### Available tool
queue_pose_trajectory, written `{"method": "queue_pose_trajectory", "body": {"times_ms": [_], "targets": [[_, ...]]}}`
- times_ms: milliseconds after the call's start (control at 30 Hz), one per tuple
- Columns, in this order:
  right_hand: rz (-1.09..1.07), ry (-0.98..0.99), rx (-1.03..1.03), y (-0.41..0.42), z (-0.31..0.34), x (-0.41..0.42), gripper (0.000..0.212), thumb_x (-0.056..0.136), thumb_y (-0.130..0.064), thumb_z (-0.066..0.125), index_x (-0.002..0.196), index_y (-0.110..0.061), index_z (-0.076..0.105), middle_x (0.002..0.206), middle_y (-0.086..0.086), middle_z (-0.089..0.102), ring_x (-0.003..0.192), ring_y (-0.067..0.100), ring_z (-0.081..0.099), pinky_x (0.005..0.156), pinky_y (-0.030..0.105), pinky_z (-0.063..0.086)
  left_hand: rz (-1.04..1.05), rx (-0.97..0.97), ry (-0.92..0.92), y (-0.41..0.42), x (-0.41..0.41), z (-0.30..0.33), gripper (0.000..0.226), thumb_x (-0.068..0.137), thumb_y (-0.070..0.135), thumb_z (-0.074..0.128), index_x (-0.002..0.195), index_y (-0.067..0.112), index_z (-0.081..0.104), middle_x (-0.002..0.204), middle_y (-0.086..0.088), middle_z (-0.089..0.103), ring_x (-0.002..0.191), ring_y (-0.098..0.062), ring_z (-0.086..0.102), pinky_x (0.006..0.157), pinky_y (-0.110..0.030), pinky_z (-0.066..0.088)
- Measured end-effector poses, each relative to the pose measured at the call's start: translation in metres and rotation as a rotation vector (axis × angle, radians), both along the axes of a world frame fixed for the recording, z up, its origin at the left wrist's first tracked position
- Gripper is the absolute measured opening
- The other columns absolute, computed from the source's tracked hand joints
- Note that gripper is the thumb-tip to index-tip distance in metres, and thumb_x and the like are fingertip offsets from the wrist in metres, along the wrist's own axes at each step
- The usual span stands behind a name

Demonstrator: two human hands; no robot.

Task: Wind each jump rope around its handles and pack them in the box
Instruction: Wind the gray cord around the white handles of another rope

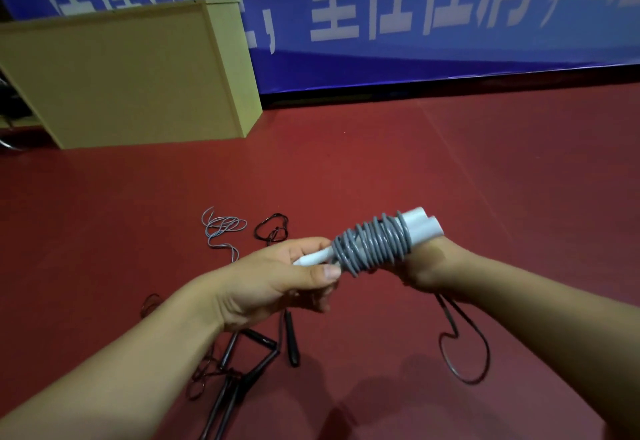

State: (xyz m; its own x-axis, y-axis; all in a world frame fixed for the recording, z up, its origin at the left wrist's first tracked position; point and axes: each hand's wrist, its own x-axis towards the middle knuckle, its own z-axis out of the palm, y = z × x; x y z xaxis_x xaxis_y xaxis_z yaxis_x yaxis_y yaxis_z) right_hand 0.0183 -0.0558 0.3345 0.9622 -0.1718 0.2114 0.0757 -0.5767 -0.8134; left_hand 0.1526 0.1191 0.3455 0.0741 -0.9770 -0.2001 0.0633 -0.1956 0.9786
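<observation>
Red sports flooring (450,169) filled the view, with a blue banner (450,24) bearing white characters along the wall at twelve o'clock and a yellow-green box (131,72) standing at about ten o'clock, well apart from the hands.

Near the centre, the left hand (277,277) pinched the narrow white ends of the handles (424,228), thumb on top. The right hand (429,266) sat under the bundle at its three o'clock side; its fingers were hidden behind the coil, so whether they gripped the bundle could not be told. The grey rope (370,249) was wound in tight turns around both handles, held side by side, with only their thick ends showing bare at two o'clock.

Winding of this rope looked practically finished; I judged the step in hand to be securing the last turn. No loose tail showed, so the end probably needed tucking under a turn, after which the bundle would have to be carried toward ten o'clock to the box without the coil slipping.

Other ropes lay unwound on the floor: a thin grey cord (221,228) and a small dark loop (272,230) at eleven o'clock, black handles (258,349) with tangled cord at seven o'clock, and a dark loop (464,346) at five o'clock. Much of the task remained.
</observation>
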Motion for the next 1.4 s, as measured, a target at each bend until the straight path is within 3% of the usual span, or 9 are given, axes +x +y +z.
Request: {"method": "queue_pose_trajectory", "body": {"times_ms": [100, 167, 300, 400, 667, 867, 1067, 1200, 1400], "targets": [[-0.226, 0.107, -0.159, -0.003, -0.011, 0.002, 0.028, 0.097, -0.021, 0.056, 0.074, -0.011, 0.068, 0.045, -0.015, 0.055, 0.045, -0.002, 0.048, 0.048, 0.005, 0.033, 0.200, -0.009, 0.080, -0.006, 0.000, -0.003, 0.018, 0.081, 0.022, 0.066, 0.095, 0.014, 0.058, 0.067, 0.000, 0.051, 0.061, -0.012, 0.048, 0.070, -0.031, 0.050], [-0.235, 0.263, -0.116, -0.003, -0.014, 0.001, 0.023, 0.097, -0.024, 0.057, 0.076, -0.019, 0.066, 0.052, -0.017, 0.060, 0.043, -0.005, 0.047, 0.047, 0.009, 0.036, 0.334, -0.018, 0.109, -0.011, 0.000, -0.004, 0.015, 0.081, 0.025, 0.073, 0.086, 0.019, 0.060, 0.067, 0.001, 0.050, 0.059, -0.012, 0.047, 0.066, -0.030, 0.046], [-0.127, 0.289, -0.034, 0.013, -0.005, 0.003, 0.007, 0.096, -0.021, 0.058, 0.095, -0.021, 0.065, 0.071, -0.006, 0.067, 0.044, -0.006, 0.049, 0.047, 0.007, 0.035, 0.579, 0.049, 0.054, -0.020, 0.002, -0.009, 0.015, 0.093, 0.031, 0.060, 0.086, 0.019, 0.055, 0.062, 0.003, 0.049, 0.052, -0.011, 0.042, 0.056, -0.027, 0.041], [-0.041, 0.348, -0.087, 0.025, -0.007, 0.003, 0.012, 0.094, -0.024, 0.062, 0.106, -0.021, 0.064, 0.065, -0.009, 0.061, 0.045, -0.005, 0.049, 0.049, 0.008, 0.036, 0.654, 0.084, 0.044, -0.022, 0.004, -0.011, 0.020, 0.097, 0.033, 0.056, 0.085, 0.017, 0.056, 0.061, 0.003, 0.048, 0.050, -0.012, 0.040, 0.053, -0.026, 0.041], [-0.111, 0.347, -0.203, 0.020, -0.003, 0.001, 0.008, 0.093, -0.032, 0.060, 0.087, -0.030, 0.064, 0.062, -0.012, 0.056, 0.051, -0.007, 0.051, 0.057, 0.010, 0.038, 0.683, 0.148, 0.046, -0.025, 0.008, -0.012, 0.017, 0.095, 0.027, 0.055, 0.080, 0.018, 0.054, 0.059, 0.003, 0.047, 0.048, -0.011, 0.042, 0.054, -0.027, 0.041], [-0.180, 0.366, -0.273, 0.020, 0.000, 0.000, 0.016, 0.095, -0.033, 0.056, 0.090, -0.024, 0.069, 0.067, -0.006, 0.061, 0.074, 0.015, 0.063, 0.069, 0.025, 0.048, 0.702, 0.181, -0.460, -0.023, 0.016, -0.024, 0.025, 0.091, 0.034, 0.061, 0.073, 0.018, 0.055, 0.058, 0.002, 0.048, 0.050, -0.014, 0.046, 0.060, -0.028, 0.037], [-0.233, 0.402, -0.206, 0.019, 0.003, 0.001, 0.021, 0.094, -0.027, 0.055, 0.087, -0.014, 0.069, 0.074, -0.002, 0.073, 0.048, 0.004, 0.056, 0.054, 0.017, 0.045, 0.699, 0.242, -0.860, -0.018, 0.021, -0.027, 0.029, 0.087, 0.041, 0.067, 0.073, 0.017, 0.058, 0.058, 0.004, 0.052, 0.052, -0.015, 0.044, 0.051, -0.028, 0.031], [-0.196, 0.438, -0.211, 0.021, 0.006, -0.003, 0.028, 0.095, -0.028, 0.053, 0.081, -0.010, 0.070, 0.067, 0.003, 0.071, 0.039, 0.003, 0.051, 0.038, 0.011, 0.037, 0.695, 0.259, -0.950, -0.015, 0.024, -0.033, 0.027, 0.083, 0.041, 0.071, 0.072, 0.019, 0.062, 0.059, 0.003, 0.056, 0.056, -0.017, 0.052, 0.055, -0.030, 0.035], [-0.240, 0.411, -0.157, 0.012, 0.013, -0.002, 0.028, 0.092, -0.038, 0.062, 0.077, -0.017, 0.074, 0.059, -0.006, 0.062, 0.038, 0.001, 0.046, 0.042, 0.011, 0.035, 0.646, 0.354, -1.117, -0.011, 0.028, -0.036, 0.033, 0.081, 0.051, 0.067, 0.067, 0.022, 0.061, 0.058, 0.005, 0.057, 0.061, -0.019, 0.058, 0.056, -0.028, 0.039]]}}
